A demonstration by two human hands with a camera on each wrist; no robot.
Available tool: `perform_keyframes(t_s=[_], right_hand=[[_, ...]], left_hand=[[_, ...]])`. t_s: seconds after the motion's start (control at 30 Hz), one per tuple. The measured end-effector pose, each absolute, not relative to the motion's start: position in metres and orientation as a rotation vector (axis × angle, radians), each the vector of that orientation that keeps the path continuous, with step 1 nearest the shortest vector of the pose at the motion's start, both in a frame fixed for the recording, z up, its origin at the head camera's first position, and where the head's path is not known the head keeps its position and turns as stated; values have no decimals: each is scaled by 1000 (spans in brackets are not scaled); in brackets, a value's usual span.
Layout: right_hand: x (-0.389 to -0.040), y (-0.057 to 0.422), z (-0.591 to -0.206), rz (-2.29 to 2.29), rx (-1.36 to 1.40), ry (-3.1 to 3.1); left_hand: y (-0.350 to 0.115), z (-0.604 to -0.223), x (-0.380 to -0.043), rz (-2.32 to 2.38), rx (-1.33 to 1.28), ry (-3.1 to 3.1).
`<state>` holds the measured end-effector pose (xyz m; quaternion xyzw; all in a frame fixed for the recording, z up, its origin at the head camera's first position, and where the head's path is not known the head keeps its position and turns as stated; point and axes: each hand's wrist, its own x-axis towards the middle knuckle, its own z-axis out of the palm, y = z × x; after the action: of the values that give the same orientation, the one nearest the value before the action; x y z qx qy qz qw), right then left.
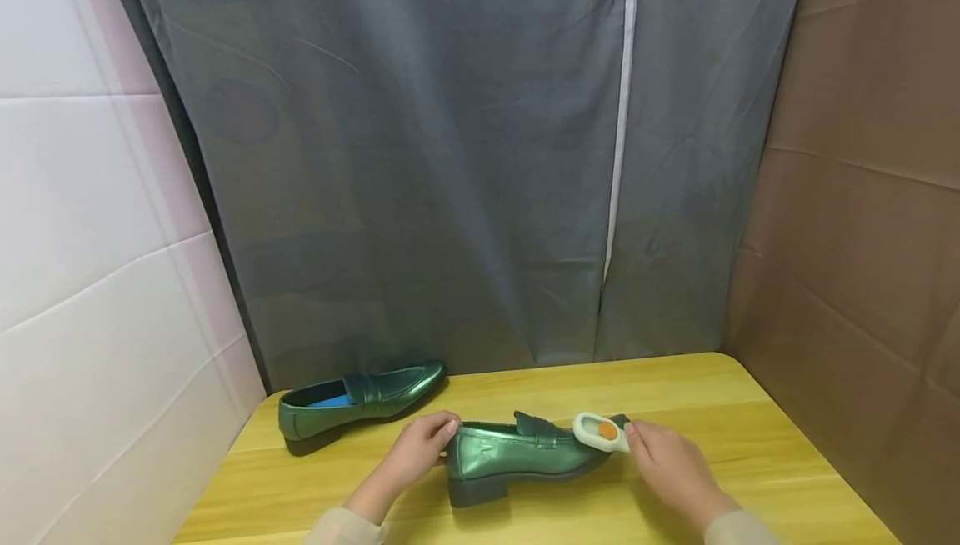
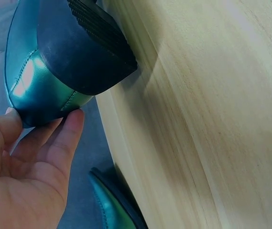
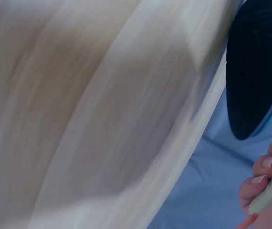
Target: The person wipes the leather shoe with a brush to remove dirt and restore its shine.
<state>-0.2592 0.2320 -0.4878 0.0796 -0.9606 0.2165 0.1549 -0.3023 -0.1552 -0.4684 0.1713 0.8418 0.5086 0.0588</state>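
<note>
A metallic green loafer is held over the table, its toe pointing right. My left hand holds it at the heel; in the left wrist view the thumb and fingers pinch the back of the shoe. Over the toe end, my right hand grips a pale, rounded handheld tool with an orange button-like part. The tool overlaps the loafer's upper in the head view; its working side is hidden. Curled fingers wrap the pale handle in the right wrist view, close to the dark sole.
The matching green loafer, with a blue insole, stands at the table's back left. The yellow wood-grain table has a rounded back corner. A grey curtain hangs behind, with white and brown panels at the sides.
</note>
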Motion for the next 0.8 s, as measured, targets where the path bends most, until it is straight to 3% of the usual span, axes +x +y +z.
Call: perform_keyframes(t_s=[0.8], right_hand=[[-272, 269, -483, 673, -28, -2896]], left_hand=[[-155, -468, -301, 1558, 528, 2532]])
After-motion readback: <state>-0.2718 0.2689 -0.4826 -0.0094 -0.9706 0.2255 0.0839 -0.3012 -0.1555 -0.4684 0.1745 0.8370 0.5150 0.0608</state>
